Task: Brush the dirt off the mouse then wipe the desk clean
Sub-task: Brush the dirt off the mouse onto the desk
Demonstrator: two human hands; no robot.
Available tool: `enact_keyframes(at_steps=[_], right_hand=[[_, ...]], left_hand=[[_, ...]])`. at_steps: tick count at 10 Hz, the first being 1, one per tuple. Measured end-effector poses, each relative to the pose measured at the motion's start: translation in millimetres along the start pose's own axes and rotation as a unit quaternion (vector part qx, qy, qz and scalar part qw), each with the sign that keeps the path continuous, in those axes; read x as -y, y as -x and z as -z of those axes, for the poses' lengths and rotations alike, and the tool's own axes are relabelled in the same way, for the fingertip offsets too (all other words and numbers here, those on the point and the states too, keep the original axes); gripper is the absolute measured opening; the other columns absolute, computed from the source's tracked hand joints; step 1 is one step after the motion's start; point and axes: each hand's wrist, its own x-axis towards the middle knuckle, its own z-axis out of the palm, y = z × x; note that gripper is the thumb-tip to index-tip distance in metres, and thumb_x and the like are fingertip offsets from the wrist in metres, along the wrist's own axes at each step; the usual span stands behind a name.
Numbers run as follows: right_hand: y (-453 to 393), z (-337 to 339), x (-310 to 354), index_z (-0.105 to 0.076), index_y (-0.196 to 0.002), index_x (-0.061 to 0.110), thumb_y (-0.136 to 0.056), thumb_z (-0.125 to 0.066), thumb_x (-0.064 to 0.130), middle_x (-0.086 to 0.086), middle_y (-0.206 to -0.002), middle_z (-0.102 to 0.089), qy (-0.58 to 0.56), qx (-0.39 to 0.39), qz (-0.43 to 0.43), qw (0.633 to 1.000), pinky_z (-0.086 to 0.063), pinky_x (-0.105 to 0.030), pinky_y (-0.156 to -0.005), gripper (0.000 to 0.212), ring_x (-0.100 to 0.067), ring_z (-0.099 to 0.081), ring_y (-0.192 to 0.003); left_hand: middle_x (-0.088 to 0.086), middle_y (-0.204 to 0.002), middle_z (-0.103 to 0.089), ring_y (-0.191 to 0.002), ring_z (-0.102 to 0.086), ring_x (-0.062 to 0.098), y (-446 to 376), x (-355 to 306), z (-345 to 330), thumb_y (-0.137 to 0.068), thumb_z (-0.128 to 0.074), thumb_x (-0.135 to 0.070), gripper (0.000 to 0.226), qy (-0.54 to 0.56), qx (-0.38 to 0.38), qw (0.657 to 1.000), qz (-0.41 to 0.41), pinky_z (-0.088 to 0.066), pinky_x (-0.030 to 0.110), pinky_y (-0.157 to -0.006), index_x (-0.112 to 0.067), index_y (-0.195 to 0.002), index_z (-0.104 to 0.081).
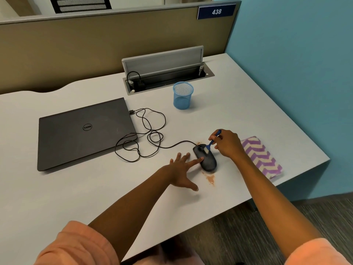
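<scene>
While left hand (182, 170) steadies mouse (205, 156), right hand (227, 143) grips brush (212, 141).

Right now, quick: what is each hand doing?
Left hand: open, fingers spread, one fingertip touching the side of the black corded mouse.
Right hand: gripping the small blue-handled brush, bristles on the mouse.

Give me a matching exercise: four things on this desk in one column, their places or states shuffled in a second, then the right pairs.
Things:
1. laptop
2. mesh cup
3. brush
4. zigzag cloth

Places or states:
A. held in the right hand, bristles on the mouse
B. lies flat by the desk's right edge
C. shut, at the left
D. stands upright near the cable hatch

Pairs: 1-C, 2-D, 3-A, 4-B
</scene>
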Motion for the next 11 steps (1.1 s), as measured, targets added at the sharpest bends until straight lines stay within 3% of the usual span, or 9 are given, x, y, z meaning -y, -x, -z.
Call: enact_keyframes(at_steps=[1, 2, 3, 5, 6, 7, 8, 9, 11], right_hand=[[-1.5, -2.0, 2.1, -0.070, -0.097, 0.014, -0.094, -0.057, 0.011, -0.007, -0.102, -0.073, 0.012, 0.003, 0.010, 1.000, -0.058, -0.040, -0.085, 0.014, -0.027, -0.070, -0.088], [-3.6, 2.7, -3.2, -0.071, -0.096, 0.016, -0.092, -0.059, 0.010, -0.003, -0.104, -0.073, 0.093, 0.054, 0.018, 0.994, -0.056, -0.037, -0.086, 0.014, -0.025, -0.069, -0.092], [-5.3, 5.4, -3.4, -0.070, -0.087, 0.022, -0.090, -0.060, 0.010, 0.000, -0.100, -0.073, 0.102, 0.065, -0.006, 0.993, -0.055, -0.031, -0.079, 0.016, -0.022, -0.068, -0.087], [-4.3, -3.6, 11.4, -0.070, -0.094, 0.018, -0.094, -0.058, 0.014, -0.004, -0.100, -0.074, 0.036, -0.007, 0.022, 0.999, -0.057, -0.034, -0.081, 0.012, -0.024, -0.069, -0.086], [-4.0, 2.2, 5.2, -0.070, -0.095, 0.019, -0.091, -0.060, 0.013, -0.002, -0.104, -0.072, 0.107, 0.042, 0.037, 0.993, -0.053, -0.028, -0.077, 0.012, -0.022, -0.067, -0.088], [4.5, 12.7, -4.1, -0.070, -0.084, 0.024, -0.090, -0.061, 0.015, 0.002, -0.095, -0.073, 0.126, 0.102, 0.014, 0.987, -0.056, -0.030, -0.076, 0.015, -0.020, -0.069, -0.084], [13.5, 14.1, -2.9, -0.070, -0.090, 0.023, -0.092, -0.061, 0.019, 0.000, -0.094, -0.074, 0.068, 0.057, 0.006, 0.996, -0.058, -0.034, -0.078, 0.011, -0.020, -0.070, -0.081], [34.2, 9.4, 1.1, -0.069, -0.099, 0.026, -0.095, -0.058, 0.026, 0.001, -0.094, -0.072, 0.027, -0.015, 0.060, 0.998, -0.060, -0.038, -0.074, 0.013, -0.018, -0.070, -0.076], [65.0, 9.1, -18.3, -0.067, -0.094, 0.037, -0.095, -0.054, 0.036, 0.004, -0.082, -0.072, 0.069, 0.041, 0.102, 0.992, -0.059, -0.040, -0.066, 0.013, -0.014, -0.068, -0.070]], left_hand=[[0.008, -0.169, 0.012, -0.152, 0.020, 0.039, 0.2, -0.4, 1.3, -0.079, -0.074, -0.061, 0.111, 0.001, 0.002, 1.000, 0.002, -0.001, 0.063, -0.120, -0.048, -0.157, 0.004], [0.008, -0.169, 0.012, -0.152, 0.020, 0.039, 0.6, -0.8, 1.2, -0.079, -0.074, -0.061, 0.111, 0.001, 0.002, 1.000, 0.003, -0.001, 0.063, -0.120, -0.048, -0.157, 0.004], [0.008, -0.169, 0.012, -0.152, 0.020, 0.038, 1.2, -1.1, 1.3, -0.079, -0.075, -0.060, 0.111, 0.006, 0.001, 1.000, 0.004, 0.000, 0.062, -0.120, -0.047, -0.157, 0.003], [0.008, -0.169, 0.013, -0.152, 0.020, 0.038, 2.2, -2.2, 3.1, -0.080, -0.075, -0.060, 0.111, 0.006, 0.005, 1.000, 0.002, 0.000, 0.062, -0.121, -0.047, -0.158, 0.004], [0.008, -0.169, 0.013, -0.152, 0.020, 0.038, 2.4, -1.7, 2.6, -0.080, -0.075, -0.060, 0.111, 0.005, 0.004, 1.000, 0.001, 0.000, 0.062, -0.121, -0.047, -0.158, 0.003], [0.008, -0.169, 0.012, -0.152, 0.020, 0.038, 2.4, -0.9, 1.4, -0.080, -0.075, -0.060, 0.111, 0.010, 0.001, 1.000, -0.001, 0.000, 0.062, -0.120, -0.046, -0.158, 0.003], [0.007, -0.169, 0.012, -0.152, 0.020, 0.037, 2.8, 0.1, 1.2, -0.080, -0.075, -0.059, 0.112, 0.018, -0.001, 1.000, -0.004, 0.000, 0.062, -0.121, -0.045, -0.158, 0.003], [0.004, -0.169, 0.007, -0.154, 0.015, 0.034, 4.5, 2.9, 2.9, -0.079, -0.078, -0.055, 0.118, 0.057, -0.015, 0.998, -0.003, -0.002, 0.059, -0.122, -0.038, -0.160, 0.006], [0.005, -0.169, 0.006, -0.154, 0.014, 0.034, 6.5, 1.1, 3.8, -0.079, -0.079, -0.052, 0.122, 0.062, -0.019, 0.998, 0.000, -0.002, 0.059, -0.123, -0.038, -0.158, 0.013]])
